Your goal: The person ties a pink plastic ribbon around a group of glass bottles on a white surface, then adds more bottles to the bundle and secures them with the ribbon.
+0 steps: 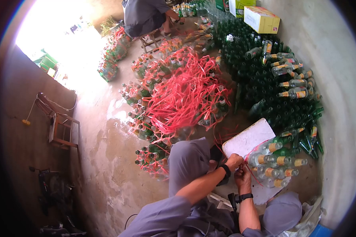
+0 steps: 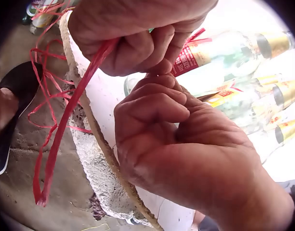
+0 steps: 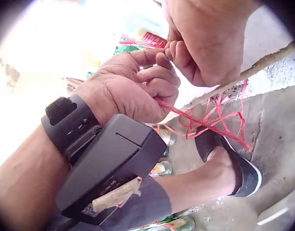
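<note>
Red plastic string (image 2: 65, 130) trails from my left hand (image 1: 235, 161), whose fingers curl round it. My right hand (image 1: 242, 177) meets the left fingertip to fingertip, its own fingers curled in a pinch; the short bit of string between them is mostly hidden. Both hands are right beside a cluster of clear glass bottles (image 1: 271, 160) with gold neck labels, and a red strand (image 1: 254, 175) runs along this cluster. Under the bottles lies a white board (image 1: 249, 138) with a rough, crumbly edge, seen below the hands in the left wrist view.
A big tangle of red string (image 1: 182, 91) covers bundled bottles ahead. Green bottles (image 1: 241, 67) crowd along the right wall, with clear ones lying on top. Cartons (image 1: 261, 19) sit at the back. Another person (image 1: 144, 17) works on a stool. A wooden frame (image 1: 63, 130) stands at left.
</note>
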A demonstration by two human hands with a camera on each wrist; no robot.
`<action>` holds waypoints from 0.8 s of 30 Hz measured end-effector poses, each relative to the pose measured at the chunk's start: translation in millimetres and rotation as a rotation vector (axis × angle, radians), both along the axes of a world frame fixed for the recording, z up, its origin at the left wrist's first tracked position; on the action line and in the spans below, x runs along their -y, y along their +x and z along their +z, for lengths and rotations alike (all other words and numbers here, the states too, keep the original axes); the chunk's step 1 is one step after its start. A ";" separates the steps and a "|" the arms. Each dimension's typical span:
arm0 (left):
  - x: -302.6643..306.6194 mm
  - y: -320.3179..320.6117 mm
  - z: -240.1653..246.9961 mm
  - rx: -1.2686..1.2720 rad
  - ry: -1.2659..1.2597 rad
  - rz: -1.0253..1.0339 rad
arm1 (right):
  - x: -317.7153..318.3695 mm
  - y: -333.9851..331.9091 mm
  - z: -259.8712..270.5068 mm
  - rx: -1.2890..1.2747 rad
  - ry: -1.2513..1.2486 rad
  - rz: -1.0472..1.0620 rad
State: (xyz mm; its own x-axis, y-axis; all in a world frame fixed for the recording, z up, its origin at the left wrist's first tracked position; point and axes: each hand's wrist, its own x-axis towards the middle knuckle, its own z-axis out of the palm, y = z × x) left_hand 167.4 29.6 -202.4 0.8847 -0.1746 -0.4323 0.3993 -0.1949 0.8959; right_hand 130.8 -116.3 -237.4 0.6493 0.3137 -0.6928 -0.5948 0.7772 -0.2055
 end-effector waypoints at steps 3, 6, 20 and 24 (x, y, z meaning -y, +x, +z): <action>-1.4 1.4 -12.7 0.469 0.403 -0.327 | -1.5 4.3 5.8 0.006 0.019 0.010; -3.4 2.6 -11.7 0.474 0.370 -0.339 | -6.7 5.5 11.7 -0.103 -0.003 -0.048; 1.1 5.1 34.6 -0.333 -0.389 0.409 | -16.2 5.8 12.5 -0.160 0.020 -0.172; -5.6 10.9 -20.8 -0.051 -0.213 0.248 | -15.5 7.2 16.4 -0.187 -0.009 -0.183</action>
